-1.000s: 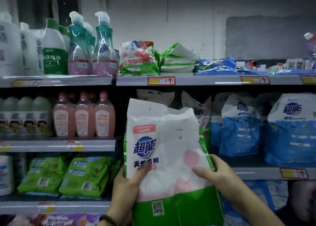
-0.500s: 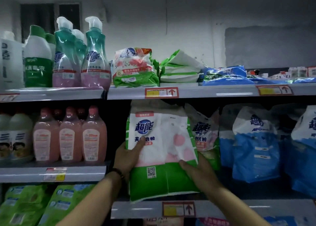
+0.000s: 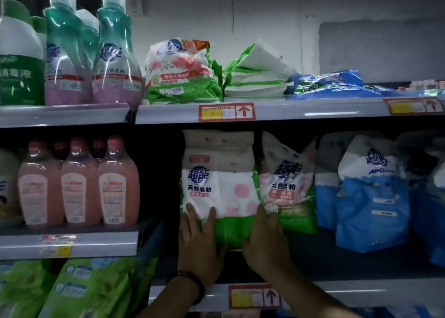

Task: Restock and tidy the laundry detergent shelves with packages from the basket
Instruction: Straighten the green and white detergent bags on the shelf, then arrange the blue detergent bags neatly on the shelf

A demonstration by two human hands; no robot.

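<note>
A white, pink and green detergent powder bag [image 3: 218,185] stands upright on the middle shelf [image 3: 337,267], under the price tag of the shelf above. My left hand [image 3: 199,243] lies flat against its lower left front, fingers spread. My right hand [image 3: 263,243] presses its lower right edge, next to a second bag of the same kind [image 3: 287,180]. Both hands touch the bag's green base. The basket is out of view.
Blue and white detergent bags [image 3: 370,197] fill the shelf to the right. Pink bottles [image 3: 79,185] stand on the left shelf, green pouches [image 3: 79,286] below. The top shelf [image 3: 301,110] holds teal bottles [image 3: 94,52], flat powder bags [image 3: 183,74] and blue packs [image 3: 330,81].
The bag went from being held in front of the shelves up and back onto the middle shelf. My hands slid down to its base, and the view moved closer and higher.
</note>
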